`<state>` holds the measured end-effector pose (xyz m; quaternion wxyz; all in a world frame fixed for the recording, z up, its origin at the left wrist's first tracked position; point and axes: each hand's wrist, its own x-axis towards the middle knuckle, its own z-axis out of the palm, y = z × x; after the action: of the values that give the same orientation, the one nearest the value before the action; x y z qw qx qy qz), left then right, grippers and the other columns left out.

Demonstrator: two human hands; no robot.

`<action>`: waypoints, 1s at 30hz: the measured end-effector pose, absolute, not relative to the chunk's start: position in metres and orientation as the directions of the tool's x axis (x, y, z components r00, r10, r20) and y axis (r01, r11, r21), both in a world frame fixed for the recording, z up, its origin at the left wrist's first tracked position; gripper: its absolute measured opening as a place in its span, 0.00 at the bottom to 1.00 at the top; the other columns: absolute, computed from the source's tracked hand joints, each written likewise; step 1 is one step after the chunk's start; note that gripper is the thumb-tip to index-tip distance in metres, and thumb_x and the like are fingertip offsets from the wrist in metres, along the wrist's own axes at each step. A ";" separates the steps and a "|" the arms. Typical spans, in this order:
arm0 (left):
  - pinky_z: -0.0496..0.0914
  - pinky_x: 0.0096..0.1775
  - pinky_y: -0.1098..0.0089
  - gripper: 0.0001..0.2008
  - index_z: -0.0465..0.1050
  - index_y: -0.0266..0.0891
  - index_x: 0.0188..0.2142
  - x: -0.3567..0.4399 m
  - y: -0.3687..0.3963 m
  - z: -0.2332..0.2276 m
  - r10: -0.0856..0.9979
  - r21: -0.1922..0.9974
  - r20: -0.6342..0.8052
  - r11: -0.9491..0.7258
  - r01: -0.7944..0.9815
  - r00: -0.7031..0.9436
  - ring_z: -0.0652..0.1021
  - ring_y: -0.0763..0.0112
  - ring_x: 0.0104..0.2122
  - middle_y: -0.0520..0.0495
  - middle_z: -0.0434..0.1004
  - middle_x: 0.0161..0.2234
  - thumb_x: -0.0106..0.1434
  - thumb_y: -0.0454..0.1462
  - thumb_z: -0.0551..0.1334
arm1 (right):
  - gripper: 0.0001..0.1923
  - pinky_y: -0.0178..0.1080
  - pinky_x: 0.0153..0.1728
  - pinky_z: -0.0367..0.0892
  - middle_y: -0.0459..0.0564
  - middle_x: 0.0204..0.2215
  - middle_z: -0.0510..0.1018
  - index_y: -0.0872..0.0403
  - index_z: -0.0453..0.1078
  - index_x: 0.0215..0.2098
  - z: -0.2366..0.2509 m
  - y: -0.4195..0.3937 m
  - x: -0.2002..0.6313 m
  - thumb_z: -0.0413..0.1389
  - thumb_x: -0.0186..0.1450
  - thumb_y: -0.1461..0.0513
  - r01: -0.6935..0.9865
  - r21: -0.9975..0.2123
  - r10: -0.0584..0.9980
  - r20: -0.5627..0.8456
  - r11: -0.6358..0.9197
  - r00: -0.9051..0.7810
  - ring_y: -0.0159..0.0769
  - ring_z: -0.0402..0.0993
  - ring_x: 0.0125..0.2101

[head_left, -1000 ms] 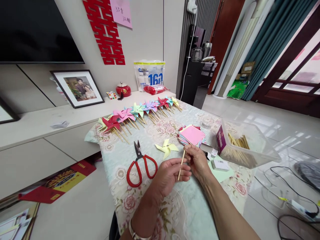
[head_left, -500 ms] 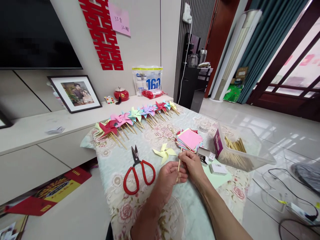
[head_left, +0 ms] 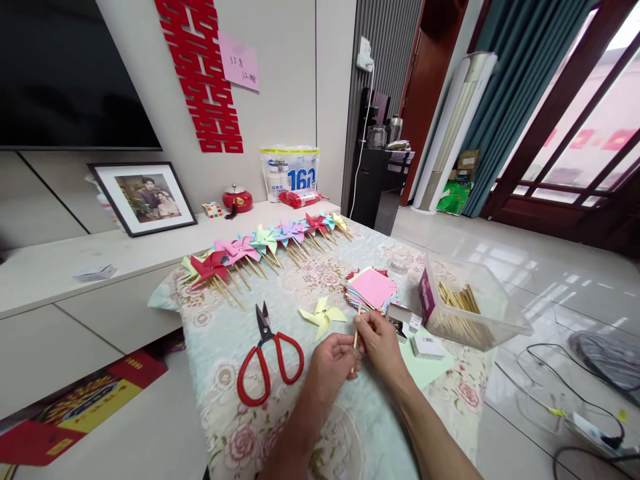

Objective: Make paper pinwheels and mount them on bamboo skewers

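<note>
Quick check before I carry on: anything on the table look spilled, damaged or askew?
No spill or damage stands out. The paper stack looks askew, its edges jutting at differing angles. The red-handled scissors, left of the left hand, lie not fully closed, slightly untidy.

Head camera looks forward — down across the table (head_left: pixel 215 340).

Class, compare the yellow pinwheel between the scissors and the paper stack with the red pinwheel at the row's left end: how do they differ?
The yellow pinwheel is pale; the red pinwheel is strongly coloured. The yellow pinwheel lies alone; the red pinwheel overlaps another pinwheel. The yellow pinwheel shows no stick; wooden sticks extend from beneath the red pinwheel. Both have folded blades.
</note>
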<state>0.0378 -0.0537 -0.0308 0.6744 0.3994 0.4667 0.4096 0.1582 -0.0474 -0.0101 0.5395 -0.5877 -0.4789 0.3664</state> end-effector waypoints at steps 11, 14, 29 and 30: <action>0.69 0.23 0.72 0.18 0.71 0.34 0.35 0.036 -0.056 -0.027 0.933 0.931 -0.277 0.319 -0.175 0.228 0.78 0.70 0.23 0.48 0.78 0.24 0.48 0.42 0.70 | 0.09 0.35 0.22 0.61 0.40 0.18 0.70 0.52 0.66 0.31 0.017 -0.052 0.178 0.54 0.63 0.54 0.378 -0.923 0.960 0.166 0.072 0.224 0.33 0.67 0.18; 0.68 0.23 0.73 0.13 0.71 0.34 0.35 0.037 -0.057 -0.022 0.922 0.928 -0.307 0.345 -0.140 0.234 0.77 0.72 0.22 0.49 0.77 0.25 0.49 0.36 0.67 | 0.16 0.37 0.31 0.65 0.46 0.24 0.78 0.56 0.69 0.48 0.049 -0.039 0.207 0.52 0.65 0.57 0.741 -0.671 0.936 0.278 0.029 0.215 0.38 0.75 0.26; 0.67 0.22 0.74 0.08 0.71 0.36 0.34 0.037 -0.056 -0.026 0.921 0.939 -0.299 0.330 -0.095 0.251 0.76 0.73 0.22 0.49 0.76 0.26 0.52 0.33 0.64 | 0.15 0.43 0.40 0.71 0.69 0.44 0.81 0.60 0.79 0.44 0.113 0.039 0.276 0.58 0.62 0.61 0.932 0.080 0.935 0.052 -0.354 0.351 0.56 0.79 0.47; 0.67 0.22 0.74 0.08 0.71 0.36 0.34 0.037 -0.056 -0.026 0.921 0.940 -0.297 0.329 -0.095 0.252 0.76 0.73 0.22 0.49 0.77 0.26 0.52 0.33 0.64 | 0.15 0.43 0.40 0.72 0.68 0.44 0.81 0.60 0.79 0.45 0.117 0.039 0.280 0.58 0.63 0.60 0.929 0.082 0.932 0.063 -0.362 0.357 0.56 0.79 0.47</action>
<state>0.0370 -0.0558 -0.0265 0.6616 0.4338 0.4762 0.3839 0.2797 0.0389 0.1169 -0.0159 -0.8236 -0.5648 -0.0493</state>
